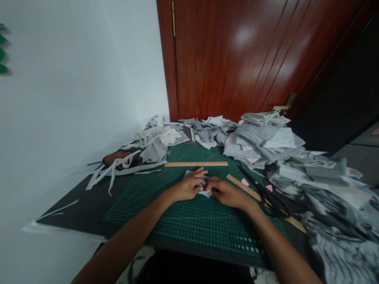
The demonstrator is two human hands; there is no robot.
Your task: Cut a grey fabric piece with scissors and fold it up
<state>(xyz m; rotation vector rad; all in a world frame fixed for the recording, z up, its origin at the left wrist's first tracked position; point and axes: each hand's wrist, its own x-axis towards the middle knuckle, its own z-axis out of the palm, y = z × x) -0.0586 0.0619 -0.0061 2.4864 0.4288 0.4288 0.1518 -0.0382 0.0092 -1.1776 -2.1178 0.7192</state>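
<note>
A small light grey piece of fabric [204, 193] lies on the green cutting mat [183, 221], mostly covered by my hands. My left hand [189, 187] presses on it from the left, upper fingers stretched over it and thumb and a bent finger gripping its near edge. From the right, my right hand [225, 192] pinches the same fabric with curled fingers, its tips almost meeting those of the left. A folded edge shows between them. Beyond the hands a wooden ruler [196, 164] lies crosswise on the mat.
To the right lie black scissors [271, 197] across a second wooden ruler [243, 187], with pink chalk pieces [244, 182] nearby. Fabric piles [260, 138] stand at the back and right. Scraps and strips [114, 169] lie left, beside the white wall. A brown door [225, 59] rises behind.
</note>
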